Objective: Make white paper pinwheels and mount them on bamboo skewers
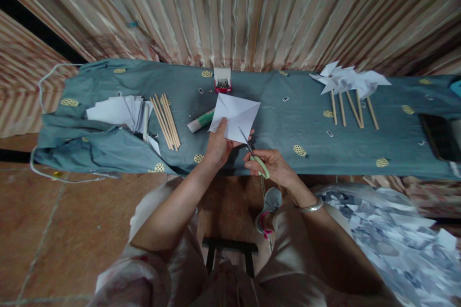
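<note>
My left hand (217, 145) pinches the lower edge of a white folded paper square (237, 114) held over the teal cloth-covered table (288, 124). In my right hand (271, 165) is a pair of green-handled scissors (255, 152), fingers closed through the handles. The blades point up-left and meet the paper's lower right edge. A green and white glue stick (200, 120) lies just left of the paper.
A stack of white paper sheets (117, 111) and a bundle of wooden sticks (165, 121) lie at the left. A small red box of pins (222, 81) sits at the back. Finished white pinwheels on sticks (347, 88) lie at the right. Paper scraps (392, 240) cover the floor lower right.
</note>
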Demonstrator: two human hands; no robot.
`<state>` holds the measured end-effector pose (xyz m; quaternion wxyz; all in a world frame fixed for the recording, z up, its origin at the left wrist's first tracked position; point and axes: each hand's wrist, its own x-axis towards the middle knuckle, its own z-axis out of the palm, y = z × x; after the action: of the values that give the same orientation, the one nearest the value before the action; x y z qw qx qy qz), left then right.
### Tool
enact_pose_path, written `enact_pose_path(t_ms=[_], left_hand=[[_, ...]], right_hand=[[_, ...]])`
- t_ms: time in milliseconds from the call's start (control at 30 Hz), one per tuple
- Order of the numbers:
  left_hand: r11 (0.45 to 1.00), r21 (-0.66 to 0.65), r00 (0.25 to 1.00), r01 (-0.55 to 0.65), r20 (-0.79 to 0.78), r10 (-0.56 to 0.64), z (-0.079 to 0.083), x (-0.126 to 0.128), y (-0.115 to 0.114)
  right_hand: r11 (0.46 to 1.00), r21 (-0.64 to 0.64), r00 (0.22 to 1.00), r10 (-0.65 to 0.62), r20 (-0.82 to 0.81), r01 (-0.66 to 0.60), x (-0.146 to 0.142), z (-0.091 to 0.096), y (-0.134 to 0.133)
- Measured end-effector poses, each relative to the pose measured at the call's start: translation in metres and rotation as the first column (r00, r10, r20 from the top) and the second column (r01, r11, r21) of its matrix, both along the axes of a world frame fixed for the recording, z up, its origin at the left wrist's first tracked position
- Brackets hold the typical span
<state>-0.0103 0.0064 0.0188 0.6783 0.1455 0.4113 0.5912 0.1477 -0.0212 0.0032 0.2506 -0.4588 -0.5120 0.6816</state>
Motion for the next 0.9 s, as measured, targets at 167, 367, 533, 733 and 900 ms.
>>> enact_pose_path(t_ms=[167, 367, 533, 733, 900], left_hand=[[1.0, 0.01, 1.0, 0.021, -0.008, -0.021, -0.0008, 0.0026, -0.0011], [0.999, -0.029, 0.999, 0.02, -0.03, -0.021, 0.0009, 0.0053, -0.0031], [1.0, -0.026, 0.999, 0.017, -0.031, -0.018, 0.0023, 0.0056, -0.0029], [1.0, -0.015, 0.999, 0.025, -0.047, -0.026, 0.0013, 0.0069, -0.0039], [0.999, -0.051, 0.999, 0.019, -0.047, -0.022, 0.0001, 0.0077, -0.005]], right_hand=[[1.0, 0.027, 1.0, -0.003, -0.015, 0.003, 0.0003, 0.0014, -0.0009], [1.0, 0.027, 1.0, -0.005, -0.001, 0.005, -0.0009, 0.0044, -0.0011], [0.999, -0.024, 0.999, -0.034, -0.005, 0.034, -0.0018, 0.0024, -0.001], [0.997, -0.042, 0.998, -0.063, -0.018, 0.062, -0.0027, 0.0017, -0.0009], [0.996, -0.048, 0.997, -0.072, -0.027, 0.071, -0.0028, 0.0015, -0.0004]])
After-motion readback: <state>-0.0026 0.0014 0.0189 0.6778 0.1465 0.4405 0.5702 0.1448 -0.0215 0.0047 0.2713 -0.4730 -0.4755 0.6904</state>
